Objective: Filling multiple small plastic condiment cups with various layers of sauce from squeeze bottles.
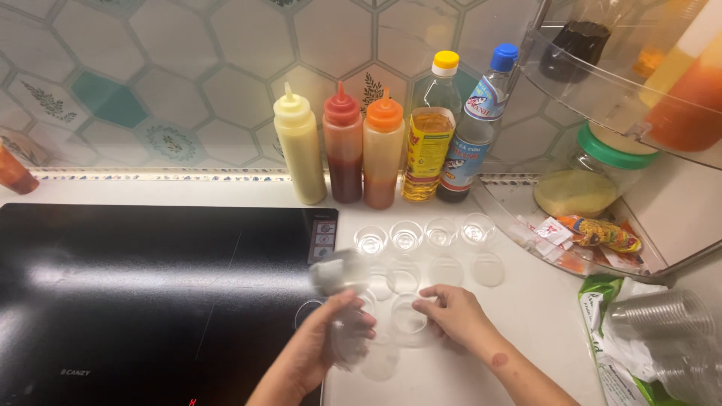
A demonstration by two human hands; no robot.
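Clear plastic cup (410,316) at right hand (455,316) fingers, left hand (331,342) gripping lids (350,342)

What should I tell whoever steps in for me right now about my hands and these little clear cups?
Left hand: holds a blurred clear cup at the cooktop edge.
Right hand: fingertips on a small clear cup standing on the counter.
Set out: a row of four cups before the sauce bottles, lids lying flat in front.
Unfilled: every cup looks empty; more sit stacked in the cup sleeve, right.
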